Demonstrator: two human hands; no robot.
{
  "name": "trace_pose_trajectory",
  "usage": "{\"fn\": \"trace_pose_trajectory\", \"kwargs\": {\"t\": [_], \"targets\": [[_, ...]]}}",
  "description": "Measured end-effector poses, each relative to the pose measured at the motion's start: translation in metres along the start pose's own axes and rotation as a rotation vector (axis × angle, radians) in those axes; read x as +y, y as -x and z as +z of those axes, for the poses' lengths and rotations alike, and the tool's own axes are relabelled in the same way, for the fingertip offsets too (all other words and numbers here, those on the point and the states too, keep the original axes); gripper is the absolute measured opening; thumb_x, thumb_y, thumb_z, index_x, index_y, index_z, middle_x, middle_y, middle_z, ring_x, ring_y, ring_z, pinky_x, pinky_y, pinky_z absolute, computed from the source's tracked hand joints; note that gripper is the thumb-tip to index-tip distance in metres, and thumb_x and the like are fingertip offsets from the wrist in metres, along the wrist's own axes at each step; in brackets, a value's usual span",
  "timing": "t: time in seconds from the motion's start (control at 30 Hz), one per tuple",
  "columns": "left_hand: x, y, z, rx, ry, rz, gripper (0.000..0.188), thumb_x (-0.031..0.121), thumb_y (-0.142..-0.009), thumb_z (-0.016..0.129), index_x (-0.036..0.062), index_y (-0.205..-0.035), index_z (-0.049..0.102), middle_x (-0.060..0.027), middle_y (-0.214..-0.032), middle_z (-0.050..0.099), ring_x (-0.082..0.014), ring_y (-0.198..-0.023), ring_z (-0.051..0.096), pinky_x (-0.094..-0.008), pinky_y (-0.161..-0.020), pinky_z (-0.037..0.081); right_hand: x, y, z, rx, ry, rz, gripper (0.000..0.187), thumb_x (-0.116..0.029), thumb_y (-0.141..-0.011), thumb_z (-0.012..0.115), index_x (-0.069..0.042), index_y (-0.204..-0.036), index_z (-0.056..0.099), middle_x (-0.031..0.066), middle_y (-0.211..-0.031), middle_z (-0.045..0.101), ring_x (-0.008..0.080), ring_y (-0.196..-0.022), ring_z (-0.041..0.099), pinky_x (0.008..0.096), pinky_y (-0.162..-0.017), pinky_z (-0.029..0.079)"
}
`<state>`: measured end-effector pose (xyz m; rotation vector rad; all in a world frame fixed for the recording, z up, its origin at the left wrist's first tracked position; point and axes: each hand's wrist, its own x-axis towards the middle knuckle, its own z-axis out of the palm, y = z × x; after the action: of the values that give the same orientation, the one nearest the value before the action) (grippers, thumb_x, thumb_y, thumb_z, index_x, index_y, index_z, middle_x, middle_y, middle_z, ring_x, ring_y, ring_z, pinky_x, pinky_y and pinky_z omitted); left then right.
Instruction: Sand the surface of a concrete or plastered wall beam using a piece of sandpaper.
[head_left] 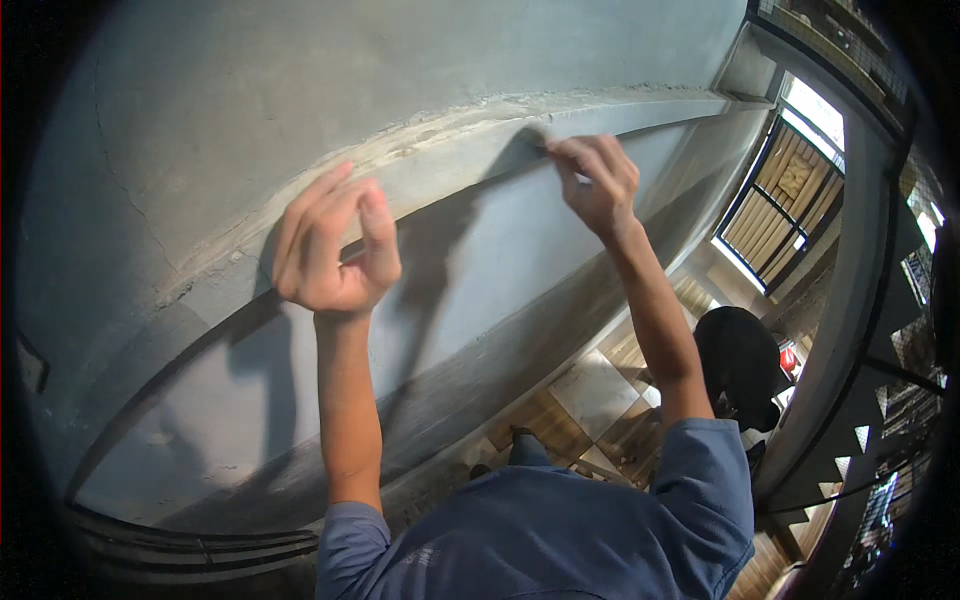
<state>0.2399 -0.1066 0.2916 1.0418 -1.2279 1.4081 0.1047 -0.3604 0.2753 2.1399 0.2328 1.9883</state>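
My left hand (335, 250) is raised in front of a grey plastered wall (250, 90). Its fingers are curled, with the thumb close to the fingertips, and motion blurs them a little. Whatever may be pinched there is too small to make out. Farther right, my right hand (600, 188) is bent at the wrist, its thumb and fingers pinched together near a rough ledge (450, 135) that runs across the wall. No object shows clearly in this pinch either. Both hands cast dark shadows on the wall around the ledge.
Below lies a tiled floor (595, 392) in brown and pale squares. A rounded black object (738, 350) stands beside my right elbow. Farther right is a dark metal stair frame (850, 410), and a slatted gate (797, 200) closes the far end. Dark cables (200, 545) run at lower left.
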Motion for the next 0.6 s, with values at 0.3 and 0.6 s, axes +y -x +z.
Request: {"fn": "trace_pose_trajectory", "kwargs": {"t": [0.3,0.6], "targets": [[-0.003,0.006,0.006,0.099,-0.098,0.037,0.009,-0.002,-0.081,0.06,-0.0013,-0.073,0.064,-0.011,-0.069,0.069,-0.0243,-0.071,0.068,-0.0297,-0.061,0.054,-0.032,0.017,0.024,0.251,0.029,0.356,0.019,-0.011,-0.078,0.079,0.001,-0.086,0.066,0.0095,-0.067,0.063,0.0179,-0.054,0.06,0.0298,-0.052,0.048],[-0.005,0.005,0.008,0.084,-0.216,0.068,0.008,0.001,-0.079,0.063,-0.0005,-0.072,0.064,-0.0107,-0.073,0.07,-0.0233,-0.069,0.067,-0.029,-0.059,0.053,-0.043,0.01,0.024,0.166,-0.118,0.624,0.018,-0.014,-0.081,0.077,0.001,-0.081,0.068,0.0112,-0.066,0.064,0.0175,-0.053,0.061,0.0292,-0.052,0.047]]}}
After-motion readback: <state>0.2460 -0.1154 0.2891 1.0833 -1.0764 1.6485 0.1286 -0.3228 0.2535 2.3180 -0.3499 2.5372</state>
